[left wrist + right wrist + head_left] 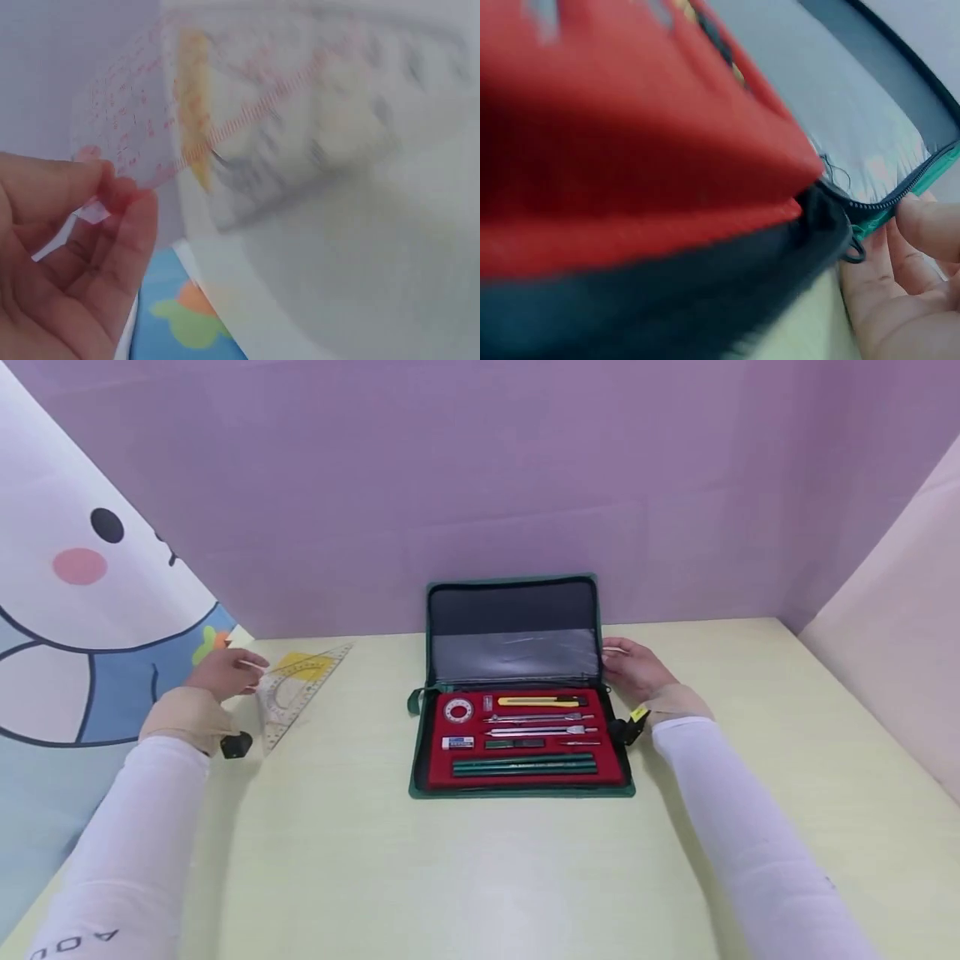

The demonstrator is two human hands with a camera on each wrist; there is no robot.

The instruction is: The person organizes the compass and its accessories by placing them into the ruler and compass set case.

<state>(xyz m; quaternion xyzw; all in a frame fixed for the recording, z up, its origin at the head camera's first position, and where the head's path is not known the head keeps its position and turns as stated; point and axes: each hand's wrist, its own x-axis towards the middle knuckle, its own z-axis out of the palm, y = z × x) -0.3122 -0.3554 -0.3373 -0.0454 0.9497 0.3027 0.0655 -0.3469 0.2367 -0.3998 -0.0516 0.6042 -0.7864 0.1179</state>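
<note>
On the left, my left hand (228, 672) pinches clear plastic drawing rulers at their left corner. Among them is a triangular set square (298, 697), tilted, with a scale along its long edge and a yellow patch (309, 666). The left wrist view shows a clear piece with red markings (139, 112) between thumb and fingers, overlapping the blurred set square. My right hand (636, 667) grips the right edge of the raised lid of a green zip case (522, 792); in the right wrist view its thumb (930, 225) presses beside the zipper (900, 193).
The case's red tray (480, 710) holds a white ring (458, 711), a yellow cutter (532, 702), metal compasses (540, 732), an eraser (457, 743) and green pencils (525, 766). It lies on a pale table (480, 877) before a purple backdrop (450, 485).
</note>
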